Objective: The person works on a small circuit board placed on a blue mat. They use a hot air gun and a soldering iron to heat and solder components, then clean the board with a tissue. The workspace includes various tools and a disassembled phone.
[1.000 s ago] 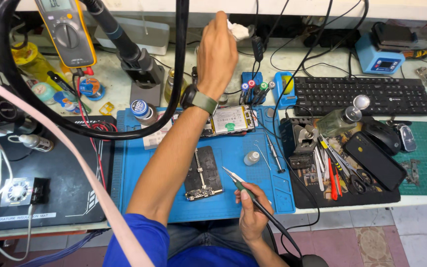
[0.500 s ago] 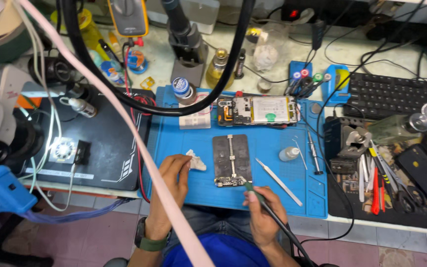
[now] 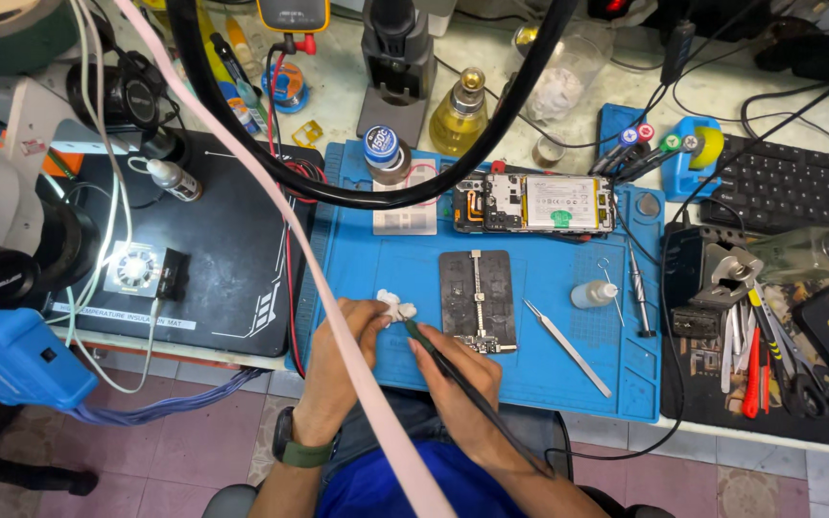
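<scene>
now both hands, left hand (image 3: 352,331) (white wad (image 3: 397,307)) and right hand (image 3: 458,379), crowd the blue mat (image 3: 549,374) edge.

Blue mat (image 3: 549,317): matt, rubbery, smooth. On it, dark holder plate (image 3: 477,299): dull metal. Right of plate, tweezers (image 3: 568,347): bright polished steel. Left of plate, white wad (image 3: 397,307): soft, fibrous. Soldering iron (image 3: 458,379) handle: matt dark plastic.

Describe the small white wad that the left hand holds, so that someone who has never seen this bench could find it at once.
Start at the blue work mat in the middle of the bench. At its near left edge the left hand pinches a small white wad, just left of the dark phone board holder. It is the only soft, crumpled white thing there; the tweezers and dropper bottle lie further right.
</scene>
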